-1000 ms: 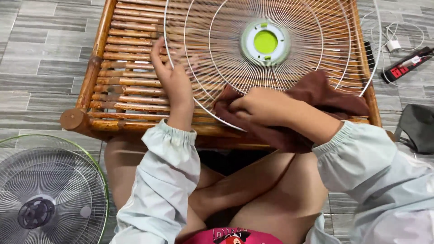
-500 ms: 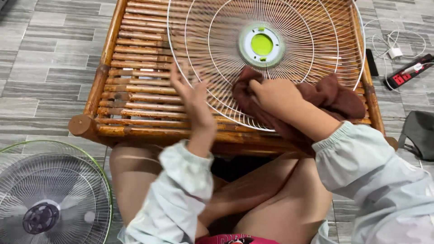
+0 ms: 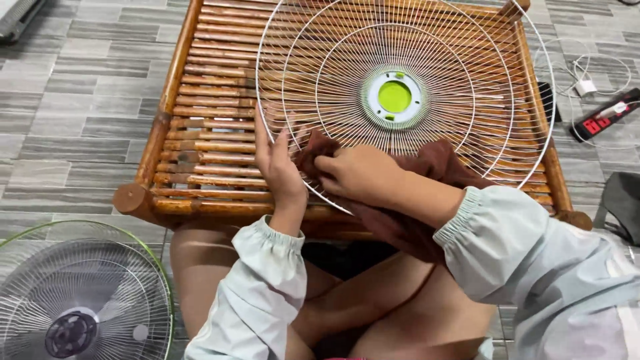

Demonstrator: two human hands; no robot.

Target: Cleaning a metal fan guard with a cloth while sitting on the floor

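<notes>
the left hand (image 3: pixel 279 167) stands on its edge, fingers straight and open, pressing the rim of the white wire fan cover (image 3: pixel 427 60). the right hand (image 3: pixel 357 175) is curled tight around a soft brown cloth (image 3: pixel 437 163), on the thin round wires. the cover lies on a shiny bamboo table (image 3: pixel 200 120).

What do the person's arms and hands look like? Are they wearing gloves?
No gloves: the left hand and right hand are bare. Both arms wear loose, pale grey-white long sleeves with gathered elastic cuffs at the wrists. No rings, watch or markings show.
</notes>
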